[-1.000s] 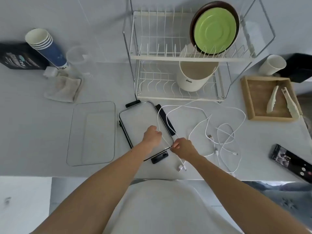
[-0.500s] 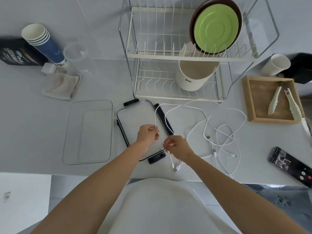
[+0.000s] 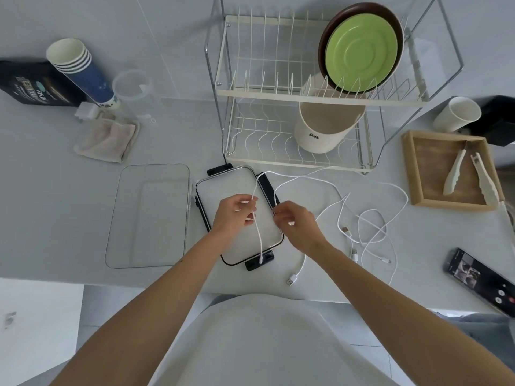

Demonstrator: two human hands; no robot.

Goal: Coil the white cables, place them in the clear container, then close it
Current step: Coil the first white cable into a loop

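Note:
A clear rectangular container (image 3: 149, 215) stands open on the counter at the left. Its lid (image 3: 223, 188), clear with black clasps, lies flat just right of it. Several white cables (image 3: 370, 218) sprawl in a tangle across the counter to the right of the lid. My left hand (image 3: 234, 214) pinches one white cable above the lid; the cable's end hangs down from it to the lid's front clasp. My right hand (image 3: 295, 221) pinches the same cable a little to the right, with a loop arching up between both hands.
A white two-tier dish rack (image 3: 306, 107) with a green plate and a white pot stands behind the lid. A wooden tray (image 3: 418, 174) with tongs sits right, a phone (image 3: 479, 277) front right. Stacked paper cups (image 3: 80, 71) and a folded cloth (image 3: 108, 137) are back left.
Both hands have lifted off the counter and come together over the lid, drawing the cable up into a loop. Its plug end now hangs below my left hand.

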